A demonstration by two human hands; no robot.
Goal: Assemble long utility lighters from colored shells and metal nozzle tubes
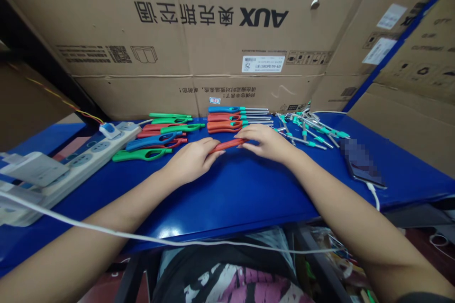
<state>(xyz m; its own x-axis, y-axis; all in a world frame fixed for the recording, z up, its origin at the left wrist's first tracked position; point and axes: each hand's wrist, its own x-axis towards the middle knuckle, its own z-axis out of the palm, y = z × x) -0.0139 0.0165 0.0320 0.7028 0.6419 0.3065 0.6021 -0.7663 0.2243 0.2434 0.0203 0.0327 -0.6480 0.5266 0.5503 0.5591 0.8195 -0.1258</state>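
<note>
Between my two hands lies a red lighter handle, held level over the blue table. My left hand is closed on its left end, and my right hand pinches the right end. Just behind, lighters with orange, red and blue handles and metal tubes are stacked side by side. To the left of my left hand is a group of green, blue and red handles without metal tubes. Right of my right hand is a pile of metal tubes with teal collars.
A white power strip with plugged-in adapters stands at the left. A phone on a white cable lies at the right. Cardboard walls in the back of the blue table. A white cable crosses the front.
</note>
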